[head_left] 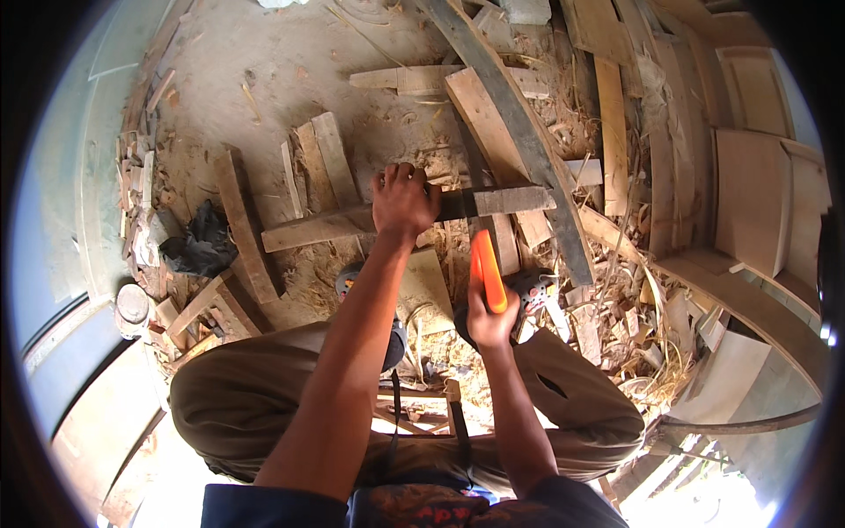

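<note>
A wooden plank (326, 227) lies crosswise in front of me, over other pieces of wood. My left hand (405, 202) grips it near its middle, fingers curled over the far edge. Part of the plank just right of that hand looks dark. My right hand (489, 321) is closed round a bright orange tool handle (488, 268), held upright-looking on the near side of the plank's right half. What kind of tool it belongs to I cannot make out. Under the plank, a pale board (425, 286) lies between my feet.
A long dark beam (519, 114) slants across the far right of the plank. Short boards (327, 158) and a dark plank (246, 229) lie to the left, near a black plastic bag (201, 242). Wood scraps and shavings (634, 334) litter the right; panels (748, 202) lean beyond.
</note>
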Available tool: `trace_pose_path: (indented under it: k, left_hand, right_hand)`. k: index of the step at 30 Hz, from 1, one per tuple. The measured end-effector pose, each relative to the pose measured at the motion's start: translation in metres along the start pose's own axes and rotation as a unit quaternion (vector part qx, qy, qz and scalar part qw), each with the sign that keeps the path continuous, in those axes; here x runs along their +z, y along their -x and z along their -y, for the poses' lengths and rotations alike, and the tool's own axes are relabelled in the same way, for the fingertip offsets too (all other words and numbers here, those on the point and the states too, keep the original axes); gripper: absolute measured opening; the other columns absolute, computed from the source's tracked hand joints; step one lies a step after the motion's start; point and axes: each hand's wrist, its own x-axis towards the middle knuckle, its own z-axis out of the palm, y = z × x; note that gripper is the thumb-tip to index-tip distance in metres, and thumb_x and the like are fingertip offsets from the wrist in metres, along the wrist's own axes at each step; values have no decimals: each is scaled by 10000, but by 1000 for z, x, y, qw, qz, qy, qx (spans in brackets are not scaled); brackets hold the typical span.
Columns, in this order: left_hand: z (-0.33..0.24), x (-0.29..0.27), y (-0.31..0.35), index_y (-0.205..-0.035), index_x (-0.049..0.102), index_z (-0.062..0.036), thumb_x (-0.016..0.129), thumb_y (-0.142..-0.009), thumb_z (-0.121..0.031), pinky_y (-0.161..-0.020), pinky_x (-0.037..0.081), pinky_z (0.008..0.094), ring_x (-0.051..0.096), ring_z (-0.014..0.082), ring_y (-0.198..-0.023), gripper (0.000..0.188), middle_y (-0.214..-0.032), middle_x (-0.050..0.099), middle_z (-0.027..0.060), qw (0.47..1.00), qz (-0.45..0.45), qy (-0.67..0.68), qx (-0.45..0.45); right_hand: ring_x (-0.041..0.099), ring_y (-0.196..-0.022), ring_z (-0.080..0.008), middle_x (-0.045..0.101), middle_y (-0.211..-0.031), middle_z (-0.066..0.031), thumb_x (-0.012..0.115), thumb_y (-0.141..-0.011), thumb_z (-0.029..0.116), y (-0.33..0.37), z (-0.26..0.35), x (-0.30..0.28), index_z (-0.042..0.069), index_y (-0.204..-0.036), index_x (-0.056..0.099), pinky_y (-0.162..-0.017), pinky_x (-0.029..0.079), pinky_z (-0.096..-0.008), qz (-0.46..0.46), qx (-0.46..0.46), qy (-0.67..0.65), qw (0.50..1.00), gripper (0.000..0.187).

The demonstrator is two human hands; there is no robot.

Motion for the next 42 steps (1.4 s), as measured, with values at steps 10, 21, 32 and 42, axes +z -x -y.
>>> trace_pose_path:
  k: [10,21,32,42]
  left_hand:
    - [1,1,-5,-1022,719,-65,610,-854,-318,-1034,390,482,556,287,-1151,322,-1114,654,121,999,-10,5,-34]
    - [1,4,-3,-950,721,-67,606,-833,-256,-978,425,452,585,279,-1095,250,-1065,671,98,997,-63,0,-42]
    - [-3,2,2,-948,726,-68,628,-816,-273,-986,426,450,572,276,-1122,263,-1097,662,101,999,-18,14,-43]
    - [-2,2,8,-959,719,-57,636,-820,-266,-968,437,450,586,269,-1107,264,-1109,663,95,999,14,12,-37]
  right_hand:
    - [599,-568,-171,650,-803,-98,646,-850,42,81,-61,-45,-6,-932,656,-514,467,-242,-35,52,-67,996,96]
    - [560,-623,-141,648,-817,-70,673,-883,42,146,-35,-55,-8,-1052,605,-581,458,-264,-67,220,-276,933,188]
    - [560,-688,-81,624,-817,15,573,-980,21,121,-40,-53,-75,-1182,616,-606,451,-264,26,4,43,999,227]
    - [486,-601,-81,558,-673,-37,627,-872,29,-2,-27,13,-19,-820,597,-532,405,-278,-2,-31,-1,1000,78]
